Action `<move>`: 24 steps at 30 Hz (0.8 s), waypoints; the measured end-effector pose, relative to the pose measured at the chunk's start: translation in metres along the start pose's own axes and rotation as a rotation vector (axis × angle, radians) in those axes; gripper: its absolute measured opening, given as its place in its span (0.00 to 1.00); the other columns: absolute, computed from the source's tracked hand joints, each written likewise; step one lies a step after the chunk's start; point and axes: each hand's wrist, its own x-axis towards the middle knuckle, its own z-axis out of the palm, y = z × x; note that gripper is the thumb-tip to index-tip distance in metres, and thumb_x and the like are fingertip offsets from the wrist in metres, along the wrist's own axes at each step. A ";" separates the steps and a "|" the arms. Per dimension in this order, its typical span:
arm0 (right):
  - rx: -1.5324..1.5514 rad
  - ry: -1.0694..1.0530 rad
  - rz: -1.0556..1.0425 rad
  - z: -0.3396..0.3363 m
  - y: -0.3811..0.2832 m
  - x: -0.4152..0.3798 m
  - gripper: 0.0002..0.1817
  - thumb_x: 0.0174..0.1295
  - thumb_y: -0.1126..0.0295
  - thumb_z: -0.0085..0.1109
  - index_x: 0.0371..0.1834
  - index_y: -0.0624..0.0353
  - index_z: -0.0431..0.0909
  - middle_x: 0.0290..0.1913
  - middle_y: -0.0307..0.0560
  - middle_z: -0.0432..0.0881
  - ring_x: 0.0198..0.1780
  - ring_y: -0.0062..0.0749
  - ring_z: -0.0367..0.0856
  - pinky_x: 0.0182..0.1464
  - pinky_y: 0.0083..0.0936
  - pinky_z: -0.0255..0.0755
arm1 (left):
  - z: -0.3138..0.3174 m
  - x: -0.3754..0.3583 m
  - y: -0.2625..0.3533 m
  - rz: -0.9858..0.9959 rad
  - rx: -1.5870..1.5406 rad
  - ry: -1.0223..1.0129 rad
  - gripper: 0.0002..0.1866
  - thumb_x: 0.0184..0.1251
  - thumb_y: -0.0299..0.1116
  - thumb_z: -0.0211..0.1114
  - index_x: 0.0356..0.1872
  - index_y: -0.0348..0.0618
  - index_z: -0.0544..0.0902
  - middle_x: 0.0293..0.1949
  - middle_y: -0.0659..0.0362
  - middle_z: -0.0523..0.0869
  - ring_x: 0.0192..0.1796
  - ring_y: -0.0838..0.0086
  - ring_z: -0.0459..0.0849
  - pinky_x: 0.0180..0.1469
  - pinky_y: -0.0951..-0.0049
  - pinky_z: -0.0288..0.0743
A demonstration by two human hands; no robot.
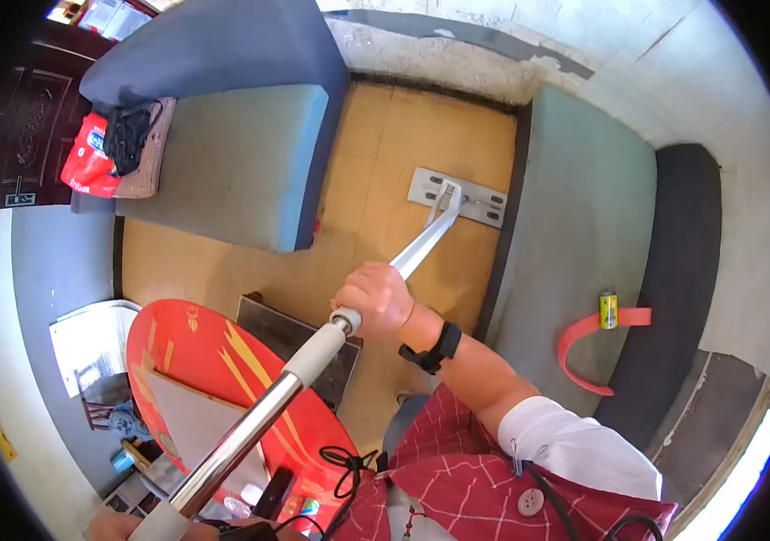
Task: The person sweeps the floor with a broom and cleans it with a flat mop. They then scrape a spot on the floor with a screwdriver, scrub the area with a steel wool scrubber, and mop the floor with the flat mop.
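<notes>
A long mop with a metal and white handle (250,433) runs from the bottom left up to its flat grey head (481,204), which lies on the yellow floor between two sofas. My right hand (376,300), with a black band on its wrist, is wrapped round the middle of the handle. Low at the bottom left, my left hand (114,526) is partly visible at the handle's white end grip, its fingers closed round it and partly cut off by the frame edge.
A red table (195,329) with items on it stands at the lower left, beside a dark low stand (268,320). The grey-blue sofa (232,153) holds a red bag (89,162). On the right sofa (583,198) are a can (608,309) and a red strip (572,347).
</notes>
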 end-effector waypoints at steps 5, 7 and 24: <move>-0.139 -0.047 -0.097 -0.003 0.089 0.020 0.11 0.32 0.66 0.66 0.20 0.47 0.73 0.18 0.39 0.73 0.19 0.37 0.74 0.21 0.33 0.67 | -0.026 -0.045 -0.047 0.016 0.130 0.045 0.08 0.53 0.30 0.58 0.20 0.50 0.68 0.15 0.70 0.69 0.20 0.85 0.70 0.29 0.81 0.68; -0.191 -0.094 0.073 -0.001 0.126 0.020 0.11 0.34 0.68 0.66 0.21 0.49 0.72 0.21 0.42 0.75 0.22 0.41 0.75 0.22 0.35 0.68 | -0.035 -0.073 -0.061 -0.157 0.210 -0.004 0.09 0.54 0.29 0.57 0.21 0.51 0.66 0.19 0.69 0.70 0.26 0.83 0.70 0.37 0.80 0.64; 0.023 0.005 0.211 0.111 -0.121 -0.086 0.13 0.34 0.68 0.65 0.19 0.49 0.68 0.23 0.44 0.72 0.28 0.45 0.73 0.29 0.38 0.67 | -0.006 -0.143 0.169 -0.150 0.413 0.043 0.06 0.55 0.32 0.57 0.22 0.48 0.70 0.14 0.68 0.68 0.19 0.81 0.70 0.22 0.72 0.63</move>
